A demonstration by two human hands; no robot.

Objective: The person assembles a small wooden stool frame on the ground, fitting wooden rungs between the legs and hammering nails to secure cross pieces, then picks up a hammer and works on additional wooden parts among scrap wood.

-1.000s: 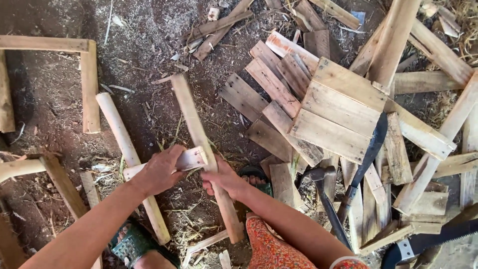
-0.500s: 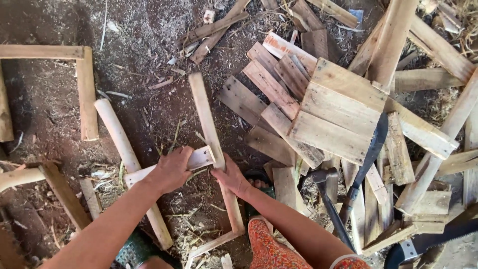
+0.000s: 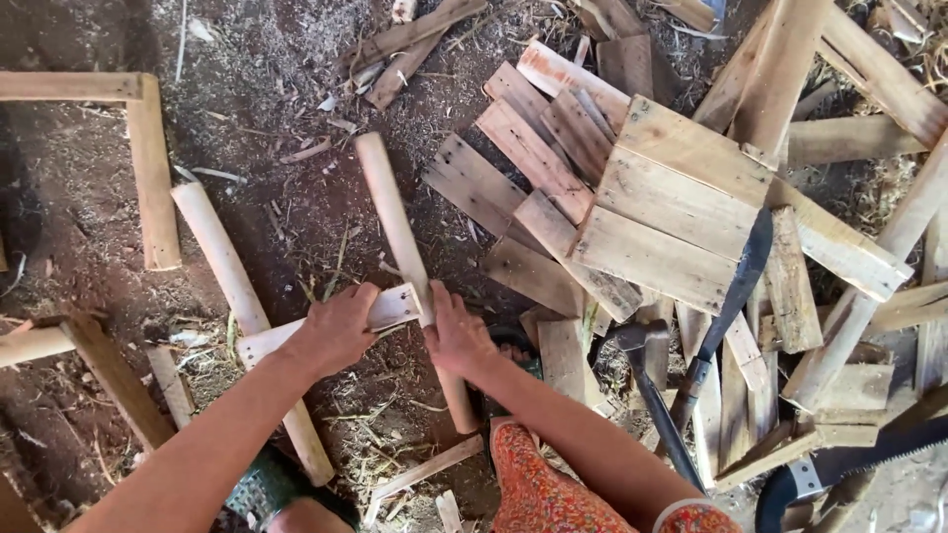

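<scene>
On the dirt ground lie two round pale wooden posts: one (image 3: 395,212) running from upper centre down toward me, another (image 3: 222,262) to its left. A short flat crosspiece (image 3: 395,306) bridges them. My left hand (image 3: 336,326) presses down on the crosspiece near its middle. My right hand (image 3: 456,336) rests on the right post, just beside the crosspiece's end, fingers laid over the wood. Neither hand lifts anything.
A pile of pallet boards (image 3: 671,197) fills the right side. A hammer (image 3: 647,380), a dark machete (image 3: 736,291) and a hand saw (image 3: 849,459) lie at lower right. A wooden frame corner (image 3: 148,168) lies at the left. Scraps litter the ground.
The right post has swung its far end rightward and now lies straighter. Both hands stayed on the crosspiece joint, shifting slightly with it.
</scene>
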